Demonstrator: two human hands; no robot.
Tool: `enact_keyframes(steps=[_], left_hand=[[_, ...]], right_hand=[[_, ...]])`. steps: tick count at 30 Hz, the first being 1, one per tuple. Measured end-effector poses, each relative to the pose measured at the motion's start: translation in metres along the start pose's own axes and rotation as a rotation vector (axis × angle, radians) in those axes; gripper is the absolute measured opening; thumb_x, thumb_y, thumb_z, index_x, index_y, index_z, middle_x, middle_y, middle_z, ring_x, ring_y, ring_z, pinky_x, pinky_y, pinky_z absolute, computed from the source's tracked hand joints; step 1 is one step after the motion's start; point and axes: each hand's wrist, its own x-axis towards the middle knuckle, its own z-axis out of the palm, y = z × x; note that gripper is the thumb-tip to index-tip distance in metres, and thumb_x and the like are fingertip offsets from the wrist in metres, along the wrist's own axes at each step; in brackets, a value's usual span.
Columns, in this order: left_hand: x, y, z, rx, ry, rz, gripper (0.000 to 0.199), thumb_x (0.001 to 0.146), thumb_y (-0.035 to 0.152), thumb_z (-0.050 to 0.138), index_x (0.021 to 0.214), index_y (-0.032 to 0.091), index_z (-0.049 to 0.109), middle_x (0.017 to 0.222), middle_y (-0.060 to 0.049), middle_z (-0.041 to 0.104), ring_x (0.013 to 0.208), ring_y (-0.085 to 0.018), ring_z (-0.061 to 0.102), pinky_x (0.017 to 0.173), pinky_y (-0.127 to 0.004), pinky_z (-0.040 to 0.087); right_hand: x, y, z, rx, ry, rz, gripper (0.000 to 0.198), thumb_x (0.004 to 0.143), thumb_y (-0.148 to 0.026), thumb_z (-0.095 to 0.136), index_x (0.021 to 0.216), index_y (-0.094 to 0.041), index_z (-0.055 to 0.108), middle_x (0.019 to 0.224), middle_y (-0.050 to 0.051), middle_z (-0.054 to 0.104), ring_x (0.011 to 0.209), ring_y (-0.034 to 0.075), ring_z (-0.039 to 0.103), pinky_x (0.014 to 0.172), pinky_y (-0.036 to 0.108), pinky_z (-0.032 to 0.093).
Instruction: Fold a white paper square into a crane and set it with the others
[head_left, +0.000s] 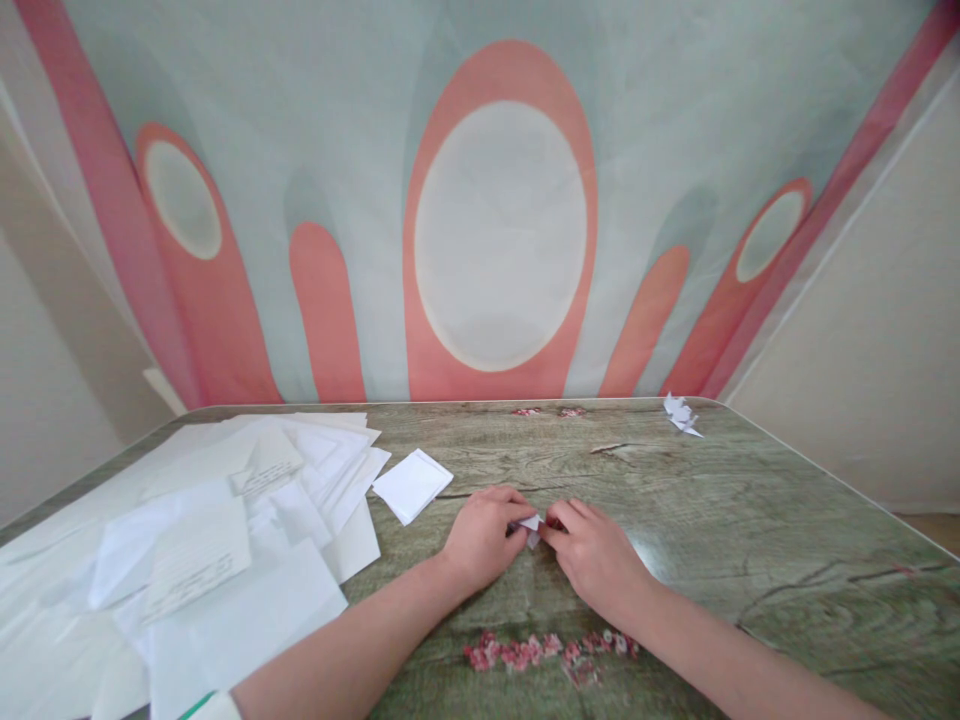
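Bare forearms are lying over the table, the left hand is holding the small folded paper there between nearly closed fingers, the right hand is seemingly pinching its edge, and light grips are probably keeping it uncrumpled.

1. Grey-green printed backdrop, bearing a coral-red arch around a pale grey oval.
2. Green-brown wood-grain tabletop in front of it.
3. Pink blossom decoration on the tabletop.
4. Plain beige wall, right.
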Motion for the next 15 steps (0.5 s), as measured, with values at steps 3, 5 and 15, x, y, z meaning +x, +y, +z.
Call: enact_keyframes(steps=[3,5,15], left_hand=[[-0.0014,0.0025,-0.0010,0.044,-0.005,0.011,0.023,0.076,0.016,0.053,0.093,0.025,0.067,0.094,-0.001,0.063,0.091,-0.018,0.054,0.082,-0.027,0.041],[-0.0021,0.0038,-0.0014,0.066,-0.010,0.023,0.022,0.077,0.016,0.052,0.093,0.024,0.066,0.095,-0.001,0.063,0.091,-0.019,0.054,0.082,-0.028,0.041],[-0.0034,0.0080,-0.0052,0.143,-0.054,0.070,0.022,0.083,0.019,0.047,0.097,0.022,0.065,0.098,-0.004,0.060,0.094,-0.020,0.053,0.084,-0.030,0.040]], right_hand=[[-0.0016,-0.0001,-0.0024,-0.054,-0.056,-0.026,0.017,0.084,-0.013,0.050,0.096,-0.020,0.061,0.089,0.003,0.055,0.085,0.018,0.048,0.073,0.031,0.038],[-0.0020,0.0000,-0.0034,-0.069,-0.072,-0.027,0.018,0.084,-0.014,0.050,0.098,-0.021,0.060,0.091,0.003,0.054,0.086,0.018,0.048,0.074,0.031,0.038],[-0.0014,-0.0051,-0.0102,-0.127,-0.106,-0.012,0.020,0.085,-0.014,0.048,0.101,-0.019,0.059,0.094,0.006,0.055,0.086,0.020,0.049,0.073,0.031,0.039]])
